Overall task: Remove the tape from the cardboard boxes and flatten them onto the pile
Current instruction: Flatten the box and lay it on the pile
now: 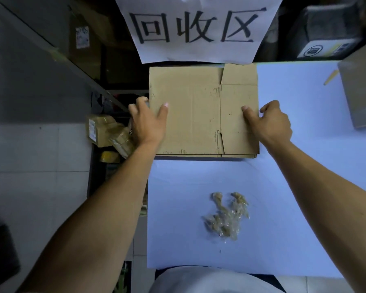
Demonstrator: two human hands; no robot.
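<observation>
flattened box (pixel 199 111) lies on the pile at the table's (pixel 294 166) far edge, long axis running left to right, between our hands. left hand (pixel 148 121) grasps its left edge, thumb on top; right hand (pixel 270 121) pinches its right edge likewise. wadded tape (pixel 226 216) sits nearer us.

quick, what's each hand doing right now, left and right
Left hand: grips the left edge of the flattened cardboard box, thumb on top.
Right hand: grips the box's right edge, thumb on top, fingers curled at the edge.
</observation>
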